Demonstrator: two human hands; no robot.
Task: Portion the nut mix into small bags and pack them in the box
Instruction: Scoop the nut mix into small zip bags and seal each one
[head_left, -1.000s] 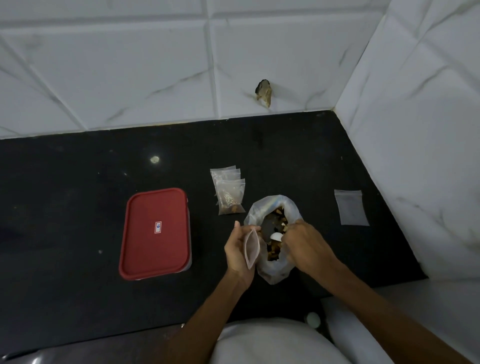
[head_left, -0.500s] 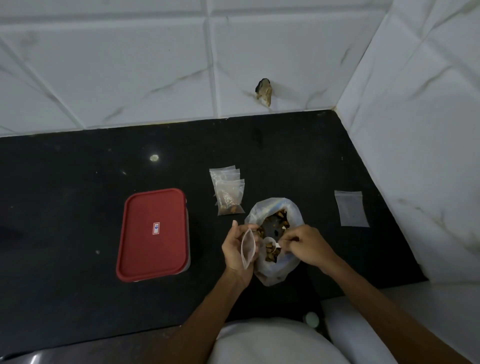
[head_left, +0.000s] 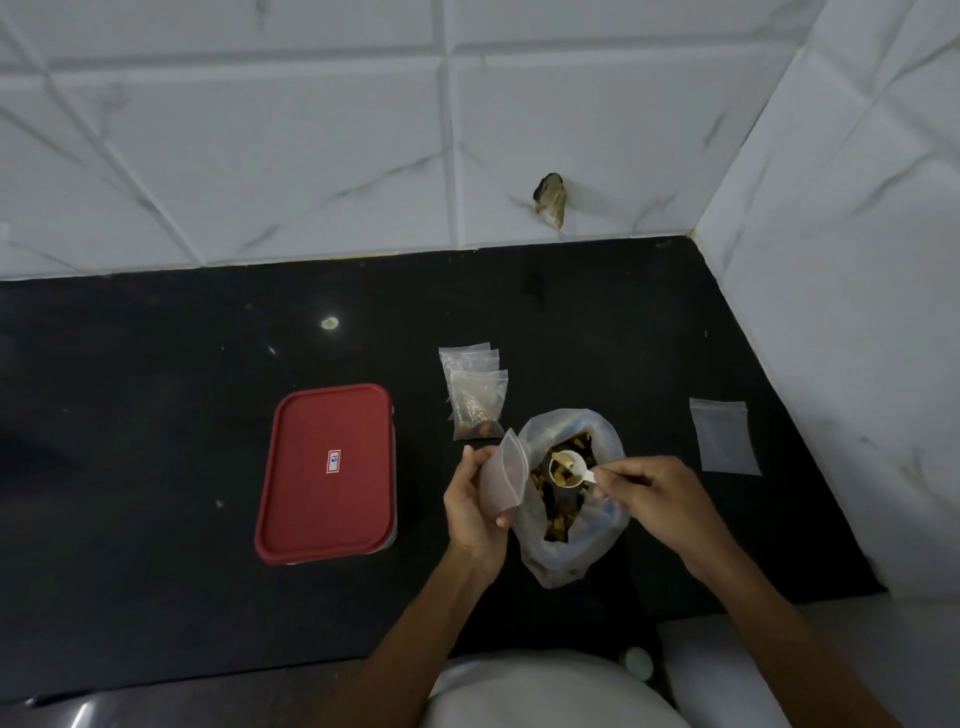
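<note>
A large clear bag of nut mix (head_left: 563, 545) stands open on the black counter. My right hand (head_left: 654, 501) grips a small white scoop (head_left: 569, 470) filled with nuts, raised over the big bag's mouth. My left hand (head_left: 475, 506) holds an empty small zip bag (head_left: 503, 477) upright just left of the scoop. Three filled small bags (head_left: 475, 397) lie stacked beyond the big bag. The box with a red lid (head_left: 327, 473) sits shut to the left. One empty small bag (head_left: 724, 435) lies flat at the right.
White tiled walls close the back and right side of the counter (head_left: 156, 389); a damaged spot (head_left: 550, 205) marks the back wall. A white surface (head_left: 779, 665) lies at the near right, and my light clothing fills the bottom middle.
My right hand has lifted the scoop out of the nut mix, now loaded and visible above the big bag. My left hand has tipped the small bag up beside it.
</note>
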